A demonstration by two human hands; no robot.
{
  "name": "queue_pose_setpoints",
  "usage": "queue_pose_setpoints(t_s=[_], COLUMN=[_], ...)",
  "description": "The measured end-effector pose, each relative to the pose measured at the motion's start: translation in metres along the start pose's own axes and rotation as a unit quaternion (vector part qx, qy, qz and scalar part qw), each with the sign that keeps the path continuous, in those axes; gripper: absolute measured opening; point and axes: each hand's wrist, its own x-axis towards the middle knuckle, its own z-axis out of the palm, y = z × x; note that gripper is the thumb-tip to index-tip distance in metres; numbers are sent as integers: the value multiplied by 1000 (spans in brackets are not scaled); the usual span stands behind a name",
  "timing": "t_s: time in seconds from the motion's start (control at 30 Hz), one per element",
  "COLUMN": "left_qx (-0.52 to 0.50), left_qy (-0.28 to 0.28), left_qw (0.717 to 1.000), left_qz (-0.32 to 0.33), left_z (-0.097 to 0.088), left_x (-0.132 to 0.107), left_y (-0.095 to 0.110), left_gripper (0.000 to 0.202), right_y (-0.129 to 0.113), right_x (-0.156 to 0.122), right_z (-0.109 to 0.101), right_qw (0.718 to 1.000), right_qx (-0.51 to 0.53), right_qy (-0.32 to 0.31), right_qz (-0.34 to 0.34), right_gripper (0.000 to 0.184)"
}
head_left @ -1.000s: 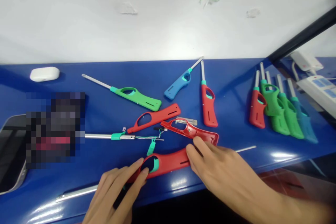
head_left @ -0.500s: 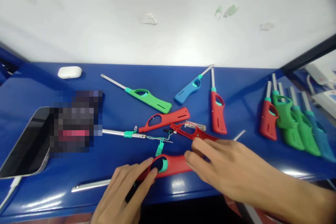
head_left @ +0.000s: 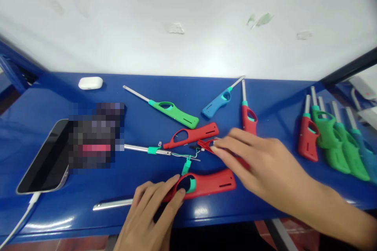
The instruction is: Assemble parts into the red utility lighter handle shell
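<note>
Lighter parts on the blue table [head_left: 59, 211] are what your hands work among, and the picture has changed a little in the last second. Your right hand [head_left: 259, 164] is the largest thing in the lower right of the frame; it has left the back end of the whole red lighter [head_left: 212, 184] and moved up toward the middle, where its stretched fingers now reach the open red shell half [head_left: 206, 144] and cover most of it. This hand is loosely spread, and I cannot tell if it already grips the shell. Your left hand [head_left: 153, 215], at the bottom centre, has stayed where it was, with the fingertips pressing on the front of the red lighter near its teal trigger [head_left: 191, 183], holding nothing closed. So the red lighter now lies free at its back end, pinned only by the left hand. The second red shell half [head_left: 193, 135] rests just above, and the metal tube with thin wires [head_left: 159, 151] lies to the left of centre, untouched.
</note>
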Motion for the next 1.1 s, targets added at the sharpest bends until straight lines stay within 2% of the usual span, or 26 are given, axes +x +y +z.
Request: queue_pose_setpoints(t_s=[0.07,0.17,0.23,0.3,0.4,0.67,0.87,0.93,1.1], left_qx=[-9,-24,-28,-30,-31,-60,-52,-57,-74], left_qy=[1,-12,-16,-3,22,50,66,62,59], left_qw=[1000,1000,999,999,999,997,996,996,995], left_qz=[-3,-9,-11,-10,-8,-26,-26,-24,-21], left_z=[2,6,9,10,10,8,10,11,10], left_x=[-1,-5,-7,-7,-2,12,14,14,16], left_y=[0,-2,-2,-3,-1,7,9,9,8], left_gripper=[53,51,49,44,37,29,25,25,25], right_y=[-1,-8,-15,-23,-30,-33,-31,-31,-33], right_x=[-29,-71,-92,-104,-108,-95,-91,-90,-91], right_z=[-2,10,24,36,43,38,35,35,37], right_qw=[988,961,934,905,864,777,708,698,697], right_qx=[104,151,208,261,322,478,546,554,563], right_qy=[22,-8,-34,-30,-21,23,-4,1,19], right_qz=[109,232,287,335,387,409,448,454,443], right_gripper=[30,52,60,55,44,29,48,48,48])
